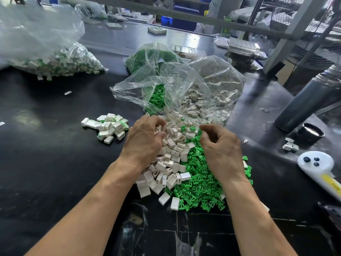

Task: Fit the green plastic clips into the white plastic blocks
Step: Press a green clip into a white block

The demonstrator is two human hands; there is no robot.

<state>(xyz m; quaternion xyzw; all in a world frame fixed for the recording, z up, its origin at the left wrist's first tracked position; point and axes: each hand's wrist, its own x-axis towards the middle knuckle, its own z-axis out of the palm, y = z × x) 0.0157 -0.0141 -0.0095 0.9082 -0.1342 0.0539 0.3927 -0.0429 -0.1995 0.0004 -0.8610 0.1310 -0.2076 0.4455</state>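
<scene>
A heap of white plastic blocks [169, 163] lies in front of me on the black table, and a heap of green plastic clips [199, 185] spreads to its right. My left hand [144, 139] rests on the left side of the white heap with its fingers curled around a white block. My right hand [219, 146] hovers over the green clips, thumb and fingers pinched together; what they hold is hidden. A small pile of blocks with green clips fitted [108, 126] sits to the left of my left hand.
Behind the heaps, an open clear bag [177, 89] spills green clips and white blocks. A large bag of fitted blocks [55, 60] lies far left. At right lie a grey cylinder [306, 102], a black cap [311, 133] and a white controller [317, 165].
</scene>
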